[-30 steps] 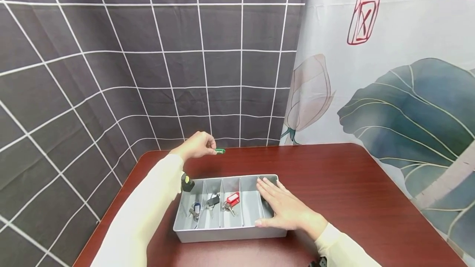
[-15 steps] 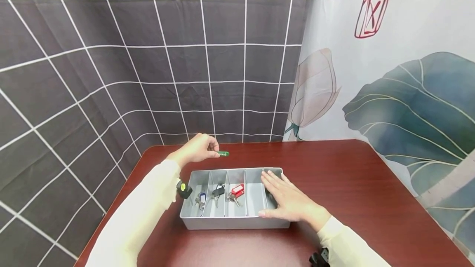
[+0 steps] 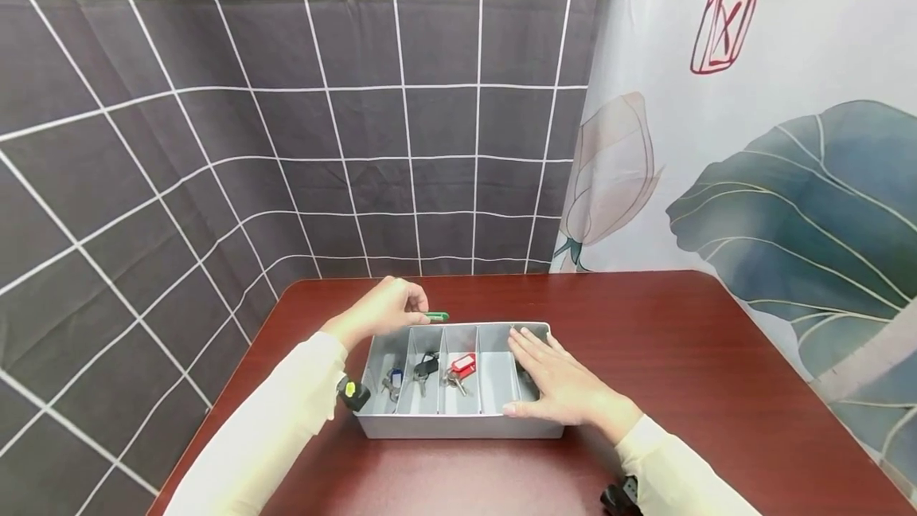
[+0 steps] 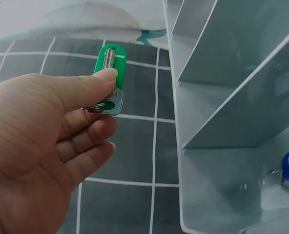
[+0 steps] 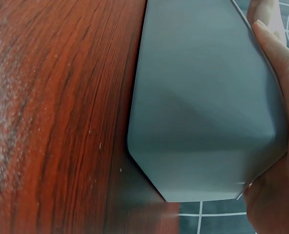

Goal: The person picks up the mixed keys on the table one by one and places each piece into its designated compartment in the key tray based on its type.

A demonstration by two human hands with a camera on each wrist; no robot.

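Observation:
My left hand (image 3: 390, 310) pinches a key with a green key tag (image 4: 119, 73) between thumb and fingers, just behind the far rim of the grey divided tray (image 3: 458, 427). In the left wrist view the key (image 4: 117, 97) lies against the tag, partly hidden by the thumb. My right hand (image 3: 562, 382) rests across the tray's right end, fingers straight over the rightmost compartment and thumb at the front rim. Inside the tray, from the left, lie keys with a blue tag (image 3: 397, 377), a black tag (image 3: 427, 367) and a red tag (image 3: 463, 365), each in its own compartment.
The tray stands on a reddish-brown wooden table (image 3: 645, 325). Behind the table hangs a dark grey cloth (image 3: 372, 126) with white grid lines. A white cloth (image 3: 630, 38) with lotus prints hangs at the right.
My left hand has come down and nearer to the tray's far rim with the green-tagged key. The right hand stays on the tray. The head view has shifted slightly.

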